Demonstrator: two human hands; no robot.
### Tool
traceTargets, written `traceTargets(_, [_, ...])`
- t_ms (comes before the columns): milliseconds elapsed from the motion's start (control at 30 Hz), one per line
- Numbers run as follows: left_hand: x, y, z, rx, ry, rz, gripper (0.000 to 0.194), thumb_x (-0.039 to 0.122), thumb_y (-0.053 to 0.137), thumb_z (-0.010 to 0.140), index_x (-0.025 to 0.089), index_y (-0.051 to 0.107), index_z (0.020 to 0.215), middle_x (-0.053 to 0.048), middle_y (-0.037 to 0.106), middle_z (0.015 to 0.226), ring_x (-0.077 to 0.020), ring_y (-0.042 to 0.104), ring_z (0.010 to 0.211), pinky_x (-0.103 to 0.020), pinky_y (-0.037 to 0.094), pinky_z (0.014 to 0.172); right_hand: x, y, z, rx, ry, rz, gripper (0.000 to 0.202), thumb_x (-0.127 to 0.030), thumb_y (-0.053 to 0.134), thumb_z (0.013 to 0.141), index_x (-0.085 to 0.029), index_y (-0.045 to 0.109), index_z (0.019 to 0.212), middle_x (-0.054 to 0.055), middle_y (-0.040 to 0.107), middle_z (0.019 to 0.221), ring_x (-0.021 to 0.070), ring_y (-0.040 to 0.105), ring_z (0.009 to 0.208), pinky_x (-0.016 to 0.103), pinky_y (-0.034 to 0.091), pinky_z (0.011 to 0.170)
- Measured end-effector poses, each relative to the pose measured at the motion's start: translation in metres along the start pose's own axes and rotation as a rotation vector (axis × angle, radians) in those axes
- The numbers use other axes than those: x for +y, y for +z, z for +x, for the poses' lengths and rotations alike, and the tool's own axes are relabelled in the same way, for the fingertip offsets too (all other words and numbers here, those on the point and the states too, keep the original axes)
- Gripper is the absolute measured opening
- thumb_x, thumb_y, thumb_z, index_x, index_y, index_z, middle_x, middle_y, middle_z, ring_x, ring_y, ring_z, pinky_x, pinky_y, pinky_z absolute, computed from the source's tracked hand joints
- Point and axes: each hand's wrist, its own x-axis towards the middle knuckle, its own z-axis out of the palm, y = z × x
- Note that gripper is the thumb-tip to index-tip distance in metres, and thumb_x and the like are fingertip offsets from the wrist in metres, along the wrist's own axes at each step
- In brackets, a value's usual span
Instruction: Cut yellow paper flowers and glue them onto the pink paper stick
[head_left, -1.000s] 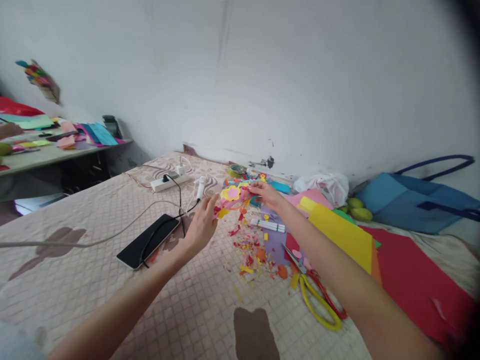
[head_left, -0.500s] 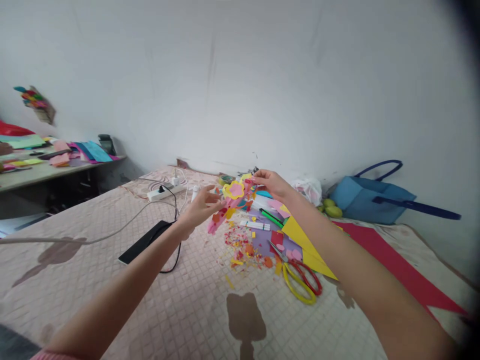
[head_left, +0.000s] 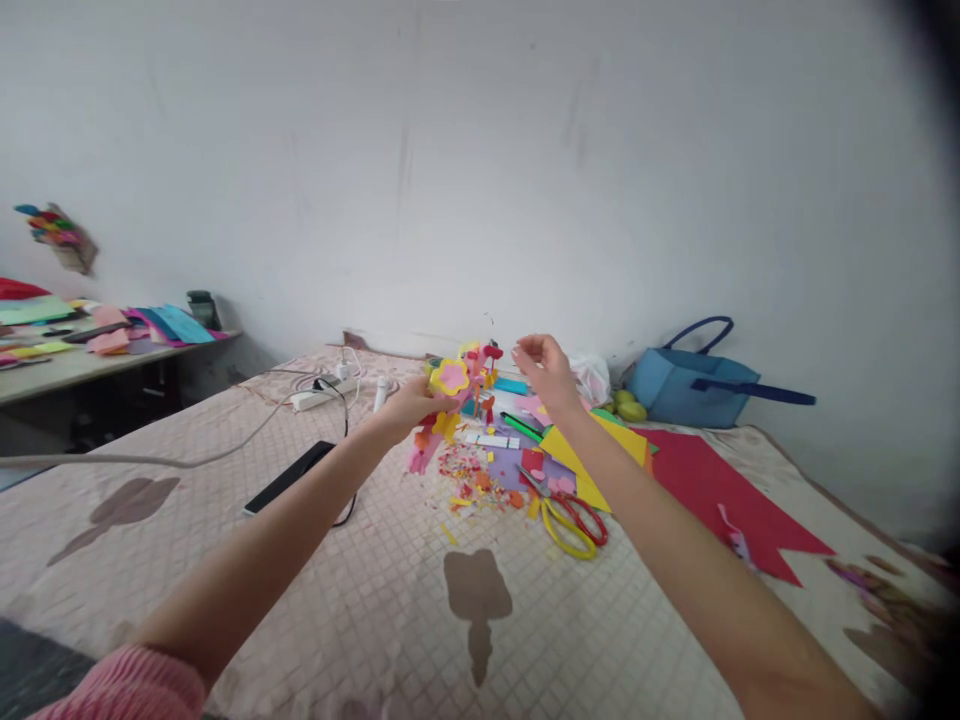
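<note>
My left hand (head_left: 417,402) is closed round a pink, yellow and red paper flower piece (head_left: 451,378), raised over the cloth-covered table. A yellow-edged pink flower faces me, and pink strips hang below my fingers. Just right of it, my right hand (head_left: 544,362) is raised with its fingers curled and apart from the flowers; whether something small is between its fingertips I cannot make out. Below the hands lie paper scraps (head_left: 476,480), white markers (head_left: 491,440), a green marker (head_left: 521,428) and scissors with red and yellow handles (head_left: 574,525).
Yellow paper (head_left: 574,455) and red paper (head_left: 705,490) lie to the right, near a blue bag (head_left: 690,385). A black tablet-like object (head_left: 289,478) and a power strip (head_left: 324,393) with cables sit left. Another table (head_left: 45,370) holds coloured paper.
My right hand has come away from the flower piece and now hovers to its right. My left hand has closed round the piece. The view has shifted slightly to the right.
</note>
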Motion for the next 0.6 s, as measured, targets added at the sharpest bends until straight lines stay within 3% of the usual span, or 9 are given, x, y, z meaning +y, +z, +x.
traceTargets(100, [0.002, 0.001, -0.003, -0.012, -0.002, -0.012, 0.034, 0.019, 0.075, 0.055, 0.014, 0.057, 0.083, -0.002, 0.063, 0.069, -0.0114, 0.058, 0.057, -0.022, 0.043, 0.052, -0.001, 0.000, -0.045, 0.113, -0.163, -0.159, 0.020, -0.030, 0.056, 0.079, -0.023, 0.053, 0.098, 0.004, 0.053, 0.091, 0.0184, 0.051, 0.084, 0.032, 0.043, 0.074])
traceTargets(233, [0.002, 0.008, -0.002, -0.029, 0.001, -0.007, 0.033, 0.020, 0.075, 0.056, 0.015, 0.058, 0.083, -0.003, 0.064, 0.071, -0.0125, 0.060, 0.060, -0.023, 0.045, 0.055, 0.007, 0.012, -0.085, 0.082, -0.378, -0.446, 0.033, -0.018, 0.055, 0.078, -0.026, 0.054, 0.109, 0.005, 0.048, 0.093, 0.0205, 0.050, 0.080, 0.035, 0.045, 0.073])
traceTargets(467, [-0.002, 0.016, -0.001, -0.107, 0.054, -0.023, 0.030, 0.021, 0.075, 0.058, 0.015, 0.058, 0.082, -0.002, 0.063, 0.069, -0.0102, 0.057, 0.057, -0.020, 0.044, 0.052, 0.023, 0.028, -0.078, 0.137, -0.324, -0.437, 0.036, -0.011, 0.053, 0.076, -0.024, 0.054, 0.109, 0.005, 0.045, 0.093, 0.0184, 0.050, 0.074, 0.032, 0.044, 0.068])
traceTargets(600, [-0.005, 0.019, -0.002, -0.087, 0.023, -0.016, 0.036, 0.022, 0.076, 0.057, 0.014, 0.057, 0.087, -0.002, 0.063, 0.071, -0.0110, 0.059, 0.059, -0.021, 0.045, 0.053, 0.026, 0.029, -0.075, 0.156, -0.304, -0.361, 0.014, -0.016, 0.053, 0.078, -0.021, 0.059, 0.090, 0.003, 0.047, 0.085, 0.0183, 0.051, 0.074, 0.031, 0.043, 0.067])
